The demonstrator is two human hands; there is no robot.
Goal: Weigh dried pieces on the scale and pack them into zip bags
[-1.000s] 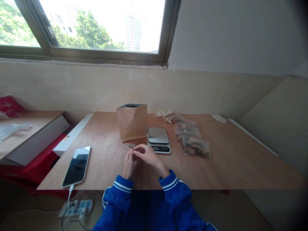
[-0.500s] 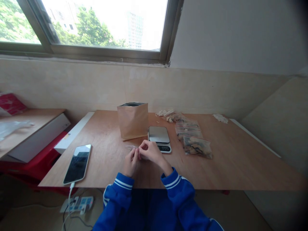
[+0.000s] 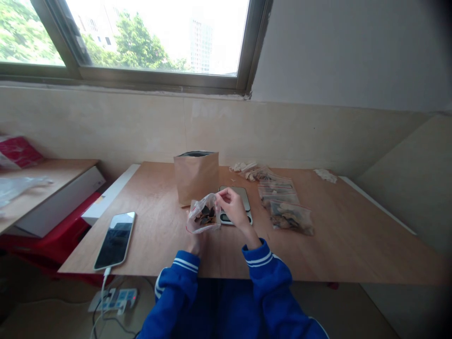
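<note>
Small clear zip bag of dark dried pieces (image 3: 204, 215) now lifted off wooden counter (image 3: 335, 245); left hand (image 3: 193, 242) clasping bottom, right hand (image 3: 232, 205) pinching top edge, bag raised upright

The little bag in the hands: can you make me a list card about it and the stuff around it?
Held thing: small clear zip bag with dark pieces inside, lifted above the table
Left hand: under the bag, mostly hidden
Right hand: pinching the bag's top edge
Behind it: brown paper bag, upright and open
Beside it: kitchen scale, partly hidden
Right: filled zip bags, lying flat
Left: phone, plugged in
</note>
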